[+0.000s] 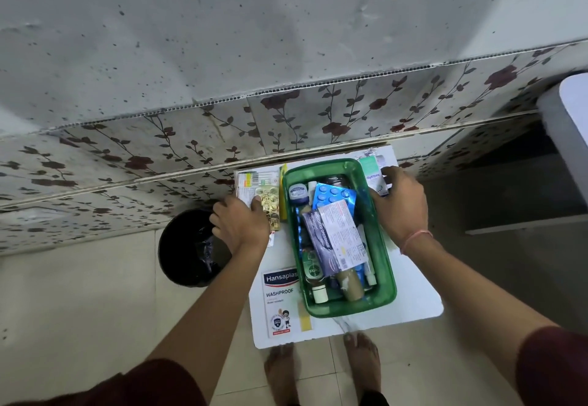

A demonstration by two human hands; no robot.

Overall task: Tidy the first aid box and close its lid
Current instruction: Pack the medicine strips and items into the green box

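Note:
A green plastic first aid box (383,265) stands open on a small white table (416,297). It is packed with a blue pill strip (334,197), a medicated dressings pack (331,243), small bottles and tubes. My left hand (240,224) rests on gold pill strips (270,205) lying left of the box, fingers curled over them. My right hand (401,205) is at the box's far right corner, fingers on a white and green carton (373,176) outside the box. A Hansaplast plaster box (280,300) lies at the table's near left. No lid is visible.
A black bin (187,249) with a dark liner stands on the floor left of the table. A flower-patterned wall runs behind the table. White furniture (569,138) stands at the right. My bare feet (321,373) are at the table's near edge.

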